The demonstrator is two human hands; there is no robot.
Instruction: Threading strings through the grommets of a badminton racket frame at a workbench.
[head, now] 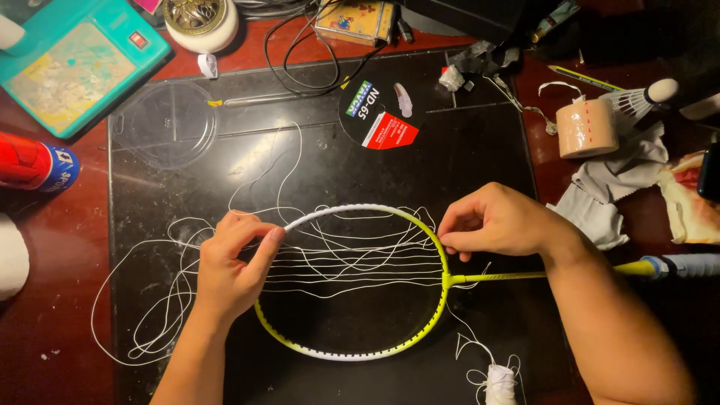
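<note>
A yellow badminton racket frame (352,352) lies flat on a black mat (480,157), its shaft pointing right toward a pale grip (686,265). Several loose white strings (360,259) run across the head. My left hand (229,266) pinches the string at the left rim of the head. My right hand (499,221) pinches string at the right rim, near the throat. More white string (142,300) lies in loops to the left of the frame.
A string bundle (500,382) lies at the front. Behind the racket are a clear round lid (165,124), a round black string package (382,112), a tape roll (586,127), a shuttlecock (637,97), grey cloth (607,195) and a teal box (71,64).
</note>
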